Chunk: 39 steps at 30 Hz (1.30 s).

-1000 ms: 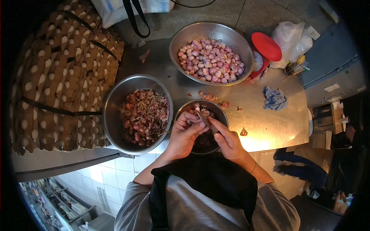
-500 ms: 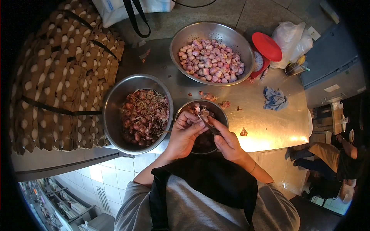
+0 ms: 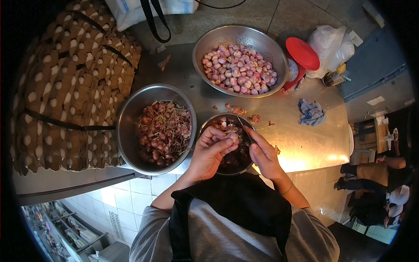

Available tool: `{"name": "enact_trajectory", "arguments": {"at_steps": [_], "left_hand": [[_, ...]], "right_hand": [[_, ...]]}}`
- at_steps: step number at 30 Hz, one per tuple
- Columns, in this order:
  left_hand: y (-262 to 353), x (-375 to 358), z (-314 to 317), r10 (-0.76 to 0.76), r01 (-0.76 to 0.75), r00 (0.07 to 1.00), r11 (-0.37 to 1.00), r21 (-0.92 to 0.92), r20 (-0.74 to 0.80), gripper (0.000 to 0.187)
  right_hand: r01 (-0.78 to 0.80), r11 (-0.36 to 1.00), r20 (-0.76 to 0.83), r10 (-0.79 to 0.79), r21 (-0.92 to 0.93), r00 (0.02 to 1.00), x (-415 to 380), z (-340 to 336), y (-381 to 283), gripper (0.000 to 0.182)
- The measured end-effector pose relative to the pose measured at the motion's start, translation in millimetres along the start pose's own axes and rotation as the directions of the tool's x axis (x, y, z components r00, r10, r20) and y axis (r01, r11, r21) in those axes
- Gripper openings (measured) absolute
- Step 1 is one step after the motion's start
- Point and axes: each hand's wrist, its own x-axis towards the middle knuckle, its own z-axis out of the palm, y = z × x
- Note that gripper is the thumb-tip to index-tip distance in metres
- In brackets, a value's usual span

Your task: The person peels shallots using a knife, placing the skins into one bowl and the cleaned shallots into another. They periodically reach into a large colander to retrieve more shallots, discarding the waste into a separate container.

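Observation:
My left hand (image 3: 210, 152) pinches a pale, partly peeled shallot (image 3: 234, 137) between thumb and fingers. A small dark knife (image 3: 245, 131) is in my right hand (image 3: 265, 156), its blade a little to the right of the shallot and apart from it. Below both hands stands a small metal bowl (image 3: 255, 131) with shallots and skins in it, partly hidden by my hands. To the left, a larger metal bowl (image 3: 123, 126) holds unpeeled shallots (image 3: 159, 146) with dry roots. Behind, a perforated metal colander (image 3: 201, 48) is heaped with peeled pink shallots (image 3: 240, 70).
Stacked egg trays (image 3: 74, 100) fill the left side. A red scale (image 3: 301, 54), plastic bags (image 3: 329, 46) and a blue cloth (image 3: 311, 112) are at the right on the metal table (image 3: 301, 148). Loose skins (image 3: 235, 109) lie behind the small bowl. A person (image 3: 375, 172) stands far right.
My right hand has moved the knife away from the shallot, slightly to the right. My left hand stays in place with the shallot. The person at far right has shifted.

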Motion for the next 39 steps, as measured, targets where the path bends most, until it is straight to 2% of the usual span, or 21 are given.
{"name": "enact_trajectory", "arguments": {"at_steps": [1,3,5,7,8,14,16,20,23,25,26,33,36,39], "left_hand": [[0,0,0,0.003,-0.003,1.000,1.000,0.002,-0.004,0.012],[-2,0,-3,0.007,-0.007,1.000,1.000,0.005,0.000,0.012],[-4,1,-9,0.009,-0.010,1.000,1.000,0.006,0.018,0.012],[-4,1,-7,0.020,-0.020,1.000,1.000,0.024,-0.001,0.011],[-4,1,-7,0.026,-0.026,1.000,0.999,0.033,-0.013,0.011],[-3,0,-4,0.009,-0.009,1.000,1.000,0.013,-0.003,0.014],[1,-1,-1,-0.019,0.018,1.000,0.999,0.029,0.005,0.015],[2,-1,-2,-0.048,0.047,0.999,0.999,0.024,0.023,0.015],[0,1,-6,-0.044,0.043,0.999,0.999,0.021,0.028,0.016],[-2,1,-6,-0.034,0.034,0.999,0.999,-0.007,0.001,0.016],[-2,1,-6,-0.029,0.029,1.000,0.999,-0.020,-0.012,0.016],[-9,2,-19,-0.017,0.017,1.000,1.000,0.007,-0.015,0.015],[-5,2,-13,-0.014,0.015,1.000,0.999,0.043,-0.012,0.015],[0,1,-7,-0.016,0.016,1.000,0.994,0.107,0.001,0.016]], "right_hand": [[-0.011,0.999,0.011,0.011,-0.030,1.000,0,-2,-2,0.040],[0.134,0.964,0.047,-0.126,-0.230,0.991,-1,3,-3,0.041],[0.212,0.913,0.077,-0.198,-0.349,0.977,-1,7,-5,0.041],[0.228,0.890,0.087,-0.211,-0.395,0.974,0,9,-8,0.041],[0.190,0.883,0.087,-0.169,-0.430,0.982,0,10,-14,0.040],[0.194,0.919,0.085,-0.176,-0.342,0.981,2,4,-5,0.039],[0.107,0.966,0.016,-0.106,-0.234,0.994,2,2,-1,0.039],[0.032,0.978,-0.079,-0.049,-0.208,0.996,3,-6,-2,0.039],[0.073,0.967,-0.039,-0.085,-0.245,0.996,1,-4,-8,0.040],[0.129,0.951,0.060,-0.117,-0.281,0.991,-2,1,-11,0.041],[0.258,0.889,0.099,-0.238,-0.378,0.966,-2,3,-6,0.041],[0.211,0.864,0.080,-0.196,-0.458,0.977,1,9,-11,0.039],[0.201,0.900,0.077,-0.186,-0.387,0.980,1,6,-7,0.037],[0.067,0.960,-0.021,-0.075,-0.271,0.997,2,2,-6,0.038]]}}
